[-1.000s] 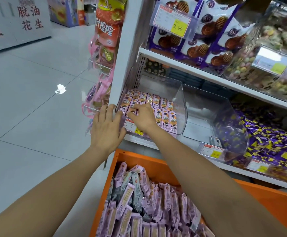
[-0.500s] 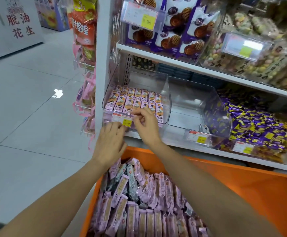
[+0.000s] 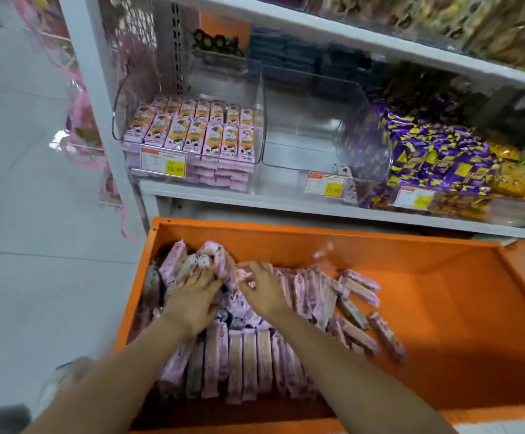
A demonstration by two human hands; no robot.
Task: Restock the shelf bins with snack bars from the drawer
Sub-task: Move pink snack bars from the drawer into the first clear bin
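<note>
Dropping down from the shelf, both hands had left the price tag [image 3: 163, 162] they were fussing with half a second earlier and were now in the orange drawer [image 3: 442, 277]. That told me the tidying up top was over and a fresh pick was under way. My left hand [image 3: 193, 296] had its fingers curled into a raised clump of snack bars [image 3: 248, 361] at the far-left end of the heap, and it looked to be gripping several at once. The right hand [image 3: 262, 291] sat just beside it, almost touching, fingers bent over the pink wrappers. Motion blur kept me from telling whether it had actually closed on a bar or was only raking them together. More bars lay in a row near my wrists, and loose ones trailed off to the right of the right hand, where the drawer floor was bare. Up beyond my fingertips the left bin [image 3: 259, 89] showed two tidy rows on top, though its back stood unfilled. Further right of that, the middle bin [image 3: 323, 120] held nothing I could see. I judged plenty of stock remained, and the next lift needed a firm two-handed bunch so nothing slipped on the way up.
</note>
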